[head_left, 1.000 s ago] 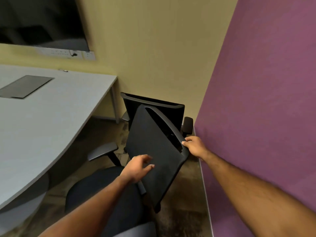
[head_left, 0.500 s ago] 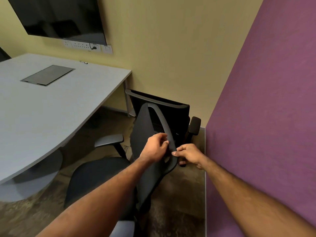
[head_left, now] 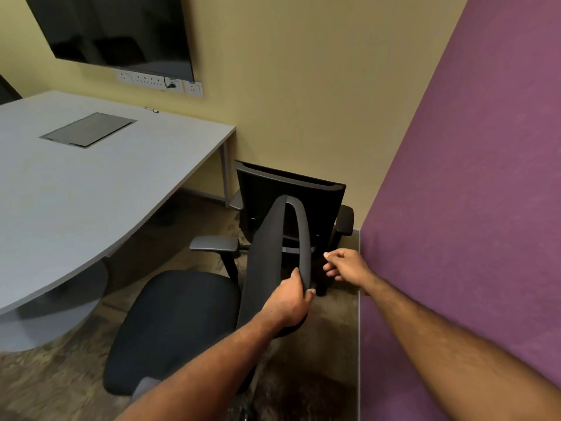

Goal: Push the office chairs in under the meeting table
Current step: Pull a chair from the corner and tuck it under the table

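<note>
A black office chair point(head_left: 179, 323) stands near the curved edge of the grey meeting table point(head_left: 91, 183), its seat facing the table. Its backrest point(head_left: 267, 268) is seen edge-on. My left hand point(head_left: 288, 302) grips the backrest's rear edge. My right hand point(head_left: 346, 265) hovers just right of the backrest, fingers loosely curled, holding nothing. A second black chair point(head_left: 288, 202) stands behind it in the corner, partly hidden by the first chair's backrest.
A purple wall point(head_left: 470, 208) runs close along the right. A yellow wall point(head_left: 303, 86) with a dark screen point(head_left: 115, 28) and sockets point(head_left: 161, 82) is behind the table. The table has a round grey base point(head_left: 51, 314) and a thin leg point(head_left: 225, 174). Brown carpet covers the floor.
The chair has swivelled so its backrest is edge-on and its seat faces the table. My left hand took hold of the back edge; my right hand let go and drew off to the right.
</note>
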Demonstrator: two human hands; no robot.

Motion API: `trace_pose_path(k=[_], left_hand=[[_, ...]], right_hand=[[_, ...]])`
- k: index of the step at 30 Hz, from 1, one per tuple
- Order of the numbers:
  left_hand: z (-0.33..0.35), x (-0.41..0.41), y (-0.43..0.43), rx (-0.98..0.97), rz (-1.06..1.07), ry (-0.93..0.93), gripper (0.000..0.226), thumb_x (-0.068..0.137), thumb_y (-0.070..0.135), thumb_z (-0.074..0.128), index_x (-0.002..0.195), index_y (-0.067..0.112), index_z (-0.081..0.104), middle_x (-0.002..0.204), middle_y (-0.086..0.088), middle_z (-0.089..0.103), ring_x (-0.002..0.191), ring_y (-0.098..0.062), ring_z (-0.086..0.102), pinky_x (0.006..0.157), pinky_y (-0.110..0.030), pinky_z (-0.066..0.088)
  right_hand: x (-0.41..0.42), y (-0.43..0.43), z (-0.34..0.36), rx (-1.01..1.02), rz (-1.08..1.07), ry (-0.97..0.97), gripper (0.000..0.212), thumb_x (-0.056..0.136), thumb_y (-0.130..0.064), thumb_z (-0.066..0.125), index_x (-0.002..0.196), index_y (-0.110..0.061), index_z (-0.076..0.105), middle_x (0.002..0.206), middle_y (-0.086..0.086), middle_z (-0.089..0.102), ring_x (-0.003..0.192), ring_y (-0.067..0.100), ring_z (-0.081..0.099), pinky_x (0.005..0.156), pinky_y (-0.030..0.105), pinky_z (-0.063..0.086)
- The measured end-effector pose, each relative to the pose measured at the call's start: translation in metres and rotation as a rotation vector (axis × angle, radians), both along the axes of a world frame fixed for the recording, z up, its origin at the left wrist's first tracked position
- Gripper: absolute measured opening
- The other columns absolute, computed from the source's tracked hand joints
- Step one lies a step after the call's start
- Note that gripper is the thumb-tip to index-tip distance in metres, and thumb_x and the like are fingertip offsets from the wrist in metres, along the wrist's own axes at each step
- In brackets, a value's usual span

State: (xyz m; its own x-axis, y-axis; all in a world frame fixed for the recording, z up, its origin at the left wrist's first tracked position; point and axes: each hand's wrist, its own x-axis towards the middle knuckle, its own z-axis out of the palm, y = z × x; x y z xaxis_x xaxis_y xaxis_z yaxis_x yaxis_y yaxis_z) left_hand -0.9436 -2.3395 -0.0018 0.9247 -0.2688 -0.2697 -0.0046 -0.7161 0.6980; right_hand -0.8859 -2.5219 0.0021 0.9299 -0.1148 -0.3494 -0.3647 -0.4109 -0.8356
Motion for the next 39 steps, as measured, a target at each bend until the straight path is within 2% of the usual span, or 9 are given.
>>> trace_pose_path(k=[9, 14, 17, 20, 24, 26, 28, 31, 39], left_hand=[[0.012, -0.083, 0.048, 0.182, -0.089, -0.076, 0.058, 0.101, 0.039, 0.041, 0.15, 0.011, 0.027, 0.132, -0.016, 0.059, 0.116, -0.035, 0.06, 0.096, -0.046, 0.047], [0.007, -0.117, 0.083, 0.289, -0.136, -0.134, 0.067, 0.1, 0.047, 0.038, 0.156, 0.015, 0.016, 0.135, -0.014, 0.057, 0.117, -0.036, 0.058, 0.096, -0.048, 0.047], [0.004, -0.133, 0.105, 0.311, -0.138, -0.168, 0.064, 0.099, 0.054, 0.037, 0.15, 0.018, 0.025, 0.132, -0.012, 0.059, 0.116, -0.036, 0.059, 0.095, -0.049, 0.048], [0.002, -0.149, 0.125, 0.351, -0.142, -0.205, 0.061, 0.096, 0.064, 0.032, 0.139, 0.02, 0.039, 0.125, -0.008, 0.063, 0.11, -0.031, 0.062, 0.092, -0.047, 0.049], [0.0, -0.168, 0.149, 0.398, -0.12, -0.243, 0.065, 0.092, 0.075, 0.025, 0.118, 0.021, 0.049, 0.111, -0.005, 0.066, 0.1, -0.029, 0.063, 0.081, -0.043, 0.047], [0.001, -0.176, 0.159, 0.427, -0.11, -0.267, 0.063, 0.092, 0.075, 0.023, 0.105, 0.02, 0.05, 0.103, -0.006, 0.067, 0.094, -0.03, 0.063, 0.073, -0.041, 0.042], [0.003, -0.183, 0.171, 0.461, -0.094, -0.289, 0.061, 0.093, 0.074, 0.023, 0.099, 0.02, 0.051, 0.098, -0.007, 0.067, 0.092, -0.031, 0.064, 0.07, -0.041, 0.038], [0.004, -0.191, 0.186, 0.478, -0.069, -0.306, 0.058, 0.093, 0.073, 0.024, 0.091, 0.022, 0.051, 0.094, -0.006, 0.068, 0.088, -0.03, 0.064, 0.068, -0.04, 0.039], [0.007, -0.196, 0.198, 0.492, -0.04, -0.307, 0.051, 0.092, 0.073, 0.027, 0.083, 0.025, 0.043, 0.092, -0.006, 0.068, 0.085, -0.03, 0.065, 0.065, -0.038, 0.037]], right_hand=[[-0.019, 0.043, -0.001, -0.248, 0.015, -0.105, 0.05, 0.092, -0.043, 0.067, 0.133, -0.014, 0.057, 0.121, 0.006, 0.067, 0.106, 0.023, 0.064, 0.094, 0.04, 0.051], [-0.04, 0.064, -0.004, -0.526, 0.217, -0.244, 0.075, 0.093, -0.041, 0.067, 0.154, -0.015, 0.033, 0.163, 0.007, 0.025, 0.149, 0.024, 0.027, 0.118, 0.037, 0.027], [-0.051, 0.069, -0.013, -0.686, 0.317, -0.281, 0.068, 0.094, -0.048, 0.062, 0.15, -0.016, 0.042, 0.166, 0.007, 0.016, 0.153, 0.023, 0.014, 0.123, 0.04, 0.018], [-0.06, 0.077, -0.017, -0.832, 0.367, -0.342, 0.05, 0.096, -0.051, 0.057, 0.13, -0.016, 0.064, 0.154, 0.01, 0.04, 0.148, 0.025, 0.027, 0.123, 0.045, 0.014], [-0.068, 0.096, -0.017, -0.947, 0.574, -0.372, 0.046, 0.099, -0.052, 0.046, 0.094, -0.018, 0.076, 0.099, -0.002, 0.066, 0.119, 0.019, 0.054, 0.119, 0.045, 0.015], [-0.073, 0.101, -0.019, -0.976, 0.664, -0.397, 0.059, 0.098, -0.06, 0.037, 0.07, -0.019, 0.07, 0.074, -0.006, 0.067, 0.088, 0.013, 0.062, 0.115, 0.042, 0.027], [-0.078, 0.106, -0.018, -0.998, 0.734, -0.439, 0.073, 0.093, -0.071, 0.029, 0.057, -0.014, 0.057, 0.055, 0.001, 0.058, 0.06, 0.015, 0.056, 0.089, 0.04, 0.047], [-0.088, 0.117, -0.011, -1.04, 0.8, -0.434, 0.082, 0.088, -0.08, 0.023, 0.055, -0.01, 0.052, 0.049, 0.006, 0.052, 0.048, 0.021, 0.05, 0.059, 0.043, 0.046], [-0.093, 0.126, -0.008, -1.081, 0.867, -0.534, 0.077, 0.09, -0.072, 0.026, 0.057, -0.008, 0.053, 0.049, 0.007, 0.053, 0.048, 0.022, 0.049, 0.054, 0.038, 0.038]])
